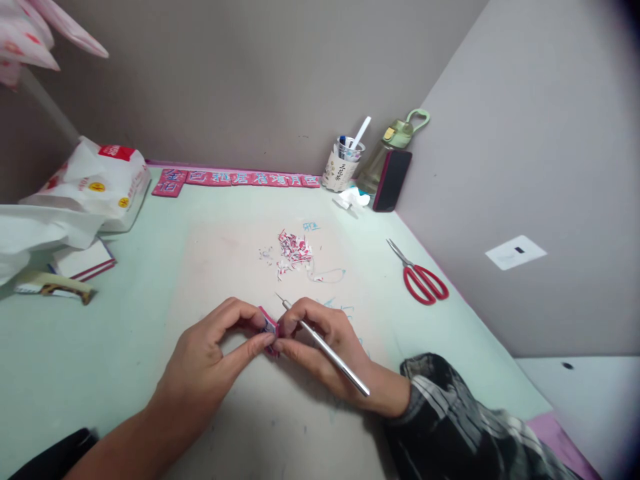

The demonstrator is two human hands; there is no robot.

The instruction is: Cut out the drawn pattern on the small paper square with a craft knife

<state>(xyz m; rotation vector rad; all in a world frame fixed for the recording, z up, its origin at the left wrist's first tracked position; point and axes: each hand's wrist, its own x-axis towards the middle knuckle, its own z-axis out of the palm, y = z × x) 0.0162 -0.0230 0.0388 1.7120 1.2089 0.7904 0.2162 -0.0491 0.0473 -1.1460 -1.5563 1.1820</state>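
Observation:
My left hand (215, 353) pinches a small red and white paper piece (269, 326) between thumb and fingertips, low at the table's middle. My right hand (325, 347) touches the same piece with its fingertips and holds a thin silver craft knife (327, 350), whose tip points up and left past the piece. A pile of red and white paper scraps (294, 252) lies on the pale cutting area just beyond both hands.
Red scissors (420, 277) lie at the right. A pen cup (343, 163), green bottle (387, 150) and dark phone (393, 180) stand in the back corner. A red paper strip (240, 179) runs along the wall. White bags (95, 183) and booklets (83, 261) sit left.

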